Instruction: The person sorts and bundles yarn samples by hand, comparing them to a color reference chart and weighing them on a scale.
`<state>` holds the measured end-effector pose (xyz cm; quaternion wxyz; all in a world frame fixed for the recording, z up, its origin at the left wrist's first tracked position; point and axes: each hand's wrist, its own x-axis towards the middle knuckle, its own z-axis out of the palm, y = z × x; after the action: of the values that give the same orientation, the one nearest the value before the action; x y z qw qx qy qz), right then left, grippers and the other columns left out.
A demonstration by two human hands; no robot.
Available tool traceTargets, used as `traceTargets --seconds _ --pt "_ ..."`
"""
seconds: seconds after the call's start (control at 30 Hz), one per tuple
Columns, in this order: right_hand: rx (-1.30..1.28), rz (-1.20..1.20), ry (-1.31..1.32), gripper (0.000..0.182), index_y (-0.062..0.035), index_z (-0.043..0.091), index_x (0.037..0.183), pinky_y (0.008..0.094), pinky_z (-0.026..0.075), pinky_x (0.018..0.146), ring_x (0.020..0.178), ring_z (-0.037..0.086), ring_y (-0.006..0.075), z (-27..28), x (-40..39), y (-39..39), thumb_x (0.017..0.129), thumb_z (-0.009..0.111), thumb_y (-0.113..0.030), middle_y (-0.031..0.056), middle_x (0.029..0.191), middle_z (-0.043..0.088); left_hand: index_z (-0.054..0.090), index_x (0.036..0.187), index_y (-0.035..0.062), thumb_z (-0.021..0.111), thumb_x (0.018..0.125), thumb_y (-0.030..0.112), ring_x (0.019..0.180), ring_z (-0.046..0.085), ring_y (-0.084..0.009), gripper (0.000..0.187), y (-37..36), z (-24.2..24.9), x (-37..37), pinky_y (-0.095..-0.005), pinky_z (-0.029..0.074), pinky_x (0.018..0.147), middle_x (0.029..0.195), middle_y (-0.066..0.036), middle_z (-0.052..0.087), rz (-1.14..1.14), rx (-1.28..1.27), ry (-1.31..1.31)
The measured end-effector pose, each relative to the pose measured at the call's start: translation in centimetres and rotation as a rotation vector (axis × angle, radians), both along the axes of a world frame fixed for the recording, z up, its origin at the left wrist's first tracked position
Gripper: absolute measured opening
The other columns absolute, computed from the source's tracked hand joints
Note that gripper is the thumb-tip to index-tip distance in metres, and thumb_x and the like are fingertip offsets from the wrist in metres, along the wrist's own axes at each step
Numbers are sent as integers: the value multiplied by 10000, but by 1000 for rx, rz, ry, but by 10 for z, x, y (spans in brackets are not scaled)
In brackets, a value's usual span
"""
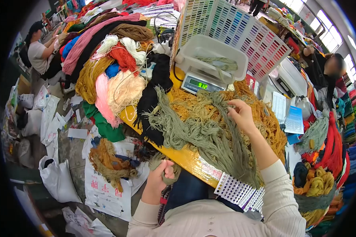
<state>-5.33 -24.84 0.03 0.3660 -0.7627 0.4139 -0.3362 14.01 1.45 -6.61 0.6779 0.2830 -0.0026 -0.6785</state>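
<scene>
My left hand point(160, 177) is closed round a small bundle of grey-green yarn point(171, 177) at the yellow table's point(182, 160) front edge. Above the yarn pile, my right hand point(240, 113) has its fingers bent and pinched at the grey-green strands point(217, 136); what lies between the fingertips is too small to tell. Golden-brown yarn point(269, 132) lies under and beside the grey-green yarn. Behind it stands a digital scale point(203, 85) with a lit display, bearing a white plastic tray point(221, 45) that holds some pale green yarn point(221, 63).
A colour chart point(241, 29) stands behind the scale. Multicoloured skeins point(124, 89) are heaped at the left, red and green ones point(330, 146) at the right. White sacks point(59, 179) lie on the floor. One person point(37, 51) is at the far left, another point(324, 71) at the right.
</scene>
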Motion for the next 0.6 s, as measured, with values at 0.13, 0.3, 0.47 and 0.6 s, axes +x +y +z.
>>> traceTargets --seconds 0.13,0.3,0.47,0.6 --pt "-137 9 82 162 1 540 856 242 415 538 586 503 127 1 -2 -11 698 542 -33 79 808 544 530 845 -4 432 836 157 531 414 -117 189 11 -6 0 -252 359 505 582 -27 446 100 106 -10" --pt "-243 13 135 165 -10 541 854 250 412 542 587 503 161 9 3 -19 692 545 -36 83 799 540 525 852 -1 412 845 170 532 402 -109 205 23 -7 4 -246 354 505 593 -20 442 144 207 5" --pt "-385 -10 295 171 -26 548 856 290 414 558 612 513 212 16 7 -27 690 544 -63 98 752 526 523 861 9 377 863 195 448 326 -54 236 58 -26 21 -204 287 429 507 32 361 117 77 210" --pt "-531 -79 452 159 -46 546 838 341 422 576 650 539 241 16 22 -41 701 545 -126 104 752 537 520 853 5 364 868 203 405 277 -36 253 68 -21 23 -176 243 386 458 47 306 114 -82 341"
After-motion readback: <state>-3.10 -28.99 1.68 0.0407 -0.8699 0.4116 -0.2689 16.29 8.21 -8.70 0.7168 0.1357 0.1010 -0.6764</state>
